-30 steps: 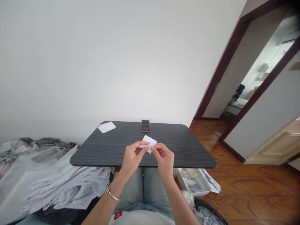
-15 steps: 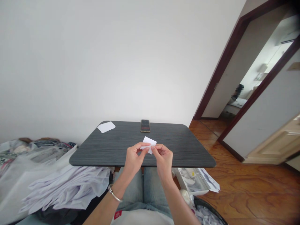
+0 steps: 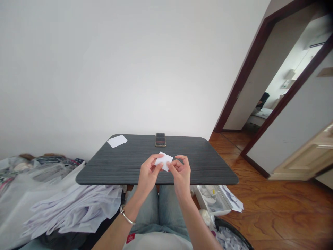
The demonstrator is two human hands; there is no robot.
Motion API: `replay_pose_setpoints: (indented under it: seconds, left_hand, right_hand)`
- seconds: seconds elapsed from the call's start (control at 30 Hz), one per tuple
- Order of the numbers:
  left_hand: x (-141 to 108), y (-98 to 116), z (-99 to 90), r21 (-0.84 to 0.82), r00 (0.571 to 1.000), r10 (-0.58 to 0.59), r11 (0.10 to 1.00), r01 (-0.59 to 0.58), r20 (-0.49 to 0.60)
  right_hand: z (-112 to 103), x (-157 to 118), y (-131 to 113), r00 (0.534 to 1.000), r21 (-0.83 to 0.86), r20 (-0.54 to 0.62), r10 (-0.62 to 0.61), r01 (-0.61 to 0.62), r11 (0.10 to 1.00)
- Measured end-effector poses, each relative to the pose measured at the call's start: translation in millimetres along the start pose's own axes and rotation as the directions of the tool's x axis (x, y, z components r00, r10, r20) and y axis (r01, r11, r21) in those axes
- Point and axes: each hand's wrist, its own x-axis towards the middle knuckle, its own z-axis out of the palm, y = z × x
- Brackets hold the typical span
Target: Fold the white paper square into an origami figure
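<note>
A dark, streaked table (image 3: 114, 170) with rounded corners spans the lower middle of the frame; on it, white paper (image 3: 117, 141) lies left of centre, a phone (image 3: 160, 139) just below the frame's centre

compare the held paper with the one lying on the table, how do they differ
The held paper is pinched by the left hand and right hand; the lying paper is untouched. The held paper is nearer the camera; the lying paper is near the far left corner of the table. The held paper looks smaller than the lying paper, though partly covered. Both are white.
</note>
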Motion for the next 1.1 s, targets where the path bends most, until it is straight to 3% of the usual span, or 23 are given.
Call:
replay_pose_setpoints:
  seconds: [0.2,0.43,0.73,1.1]
  left_hand:
    - [2,-6,-7.1,0.07,0.999,0.014,0.997,-0.017,0.034]
    - [2,-1,-11.3,0.108,0.993,0.024,0.993,-0.037,0.115]
    - [0,7,-12.2,0.075,0.997,0.03,0.997,-0.035,0.072]
    - [3,7,-19.3,0.05,0.978,-0.023,0.999,0.013,0.207]
  right_hand:
    - [-1,0,1,1.0,0.015,-0.014,0.004,-0.004,1.0]
    - [-3,7,0,0.992,-0.007,0.06,0.115,-0.115,0.993]
    - [-3,3,0,0.993,-0.035,0.119,0.021,-0.016,0.999]
    - [-7,9,3,0.97,-0.035,0.219,0.101,-0.095,0.995]
